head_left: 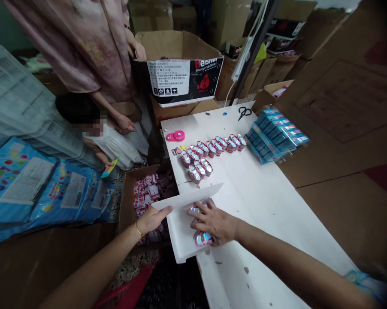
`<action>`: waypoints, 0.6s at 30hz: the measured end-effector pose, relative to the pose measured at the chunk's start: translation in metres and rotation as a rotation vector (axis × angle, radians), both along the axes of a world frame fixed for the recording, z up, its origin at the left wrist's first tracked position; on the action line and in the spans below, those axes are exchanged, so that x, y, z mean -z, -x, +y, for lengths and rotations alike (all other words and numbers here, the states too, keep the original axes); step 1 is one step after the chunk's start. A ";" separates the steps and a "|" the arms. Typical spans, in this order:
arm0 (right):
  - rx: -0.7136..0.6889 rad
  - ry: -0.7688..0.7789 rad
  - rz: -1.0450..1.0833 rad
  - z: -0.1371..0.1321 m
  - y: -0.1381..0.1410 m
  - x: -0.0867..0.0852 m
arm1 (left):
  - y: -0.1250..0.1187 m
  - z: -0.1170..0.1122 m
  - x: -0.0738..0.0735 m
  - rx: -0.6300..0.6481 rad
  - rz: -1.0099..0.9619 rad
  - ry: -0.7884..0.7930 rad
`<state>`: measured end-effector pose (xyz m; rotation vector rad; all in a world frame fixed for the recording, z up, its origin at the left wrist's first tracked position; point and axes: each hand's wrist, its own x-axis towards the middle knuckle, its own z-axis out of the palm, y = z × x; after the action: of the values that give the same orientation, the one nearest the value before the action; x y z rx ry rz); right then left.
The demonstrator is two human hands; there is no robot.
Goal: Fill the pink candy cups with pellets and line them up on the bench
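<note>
My left hand pinches the raised flap of a folded white card, thumb on its upper side, at the table's near-left edge. Inside the fold lie small round-ended packs with shiny silver-blue tops and red-and-white sides. My right hand is closed over these packs, its fingers curled across them and hiding most of them. Farther up the white table, similar packs stand in rows, with a smaller cluster closer to me.
A pink tape dispenser, black scissors and wrapped blue packs lie on the table. Below left, an open carton holds many packs. A large carton stands behind; two people are at left.
</note>
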<state>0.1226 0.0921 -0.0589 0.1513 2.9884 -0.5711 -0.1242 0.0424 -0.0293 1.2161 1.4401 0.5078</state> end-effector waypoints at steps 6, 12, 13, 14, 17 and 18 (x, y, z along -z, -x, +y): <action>0.111 0.029 0.026 0.010 -0.029 0.055 | 0.010 0.000 0.018 -0.091 0.032 -0.022; 0.961 0.125 0.392 0.044 -0.054 0.049 | 0.006 -0.007 0.010 -0.072 0.018 0.062; 1.064 0.138 0.397 0.060 -0.045 0.052 | 0.003 -0.008 0.006 -0.056 0.002 0.045; 1.127 0.150 0.354 0.077 -0.031 0.057 | 0.000 -0.009 0.004 -0.044 -0.009 0.018; 1.196 0.193 0.038 0.121 0.022 0.072 | -0.006 -0.011 0.000 -0.023 -0.033 -0.063; 1.200 0.197 -0.074 0.130 0.040 0.077 | -0.007 -0.012 0.000 -0.019 -0.042 -0.075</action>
<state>0.0828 0.2218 -0.1363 1.9030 2.4196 -0.8620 -0.1170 0.0306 -0.0290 1.2451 1.4090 0.6012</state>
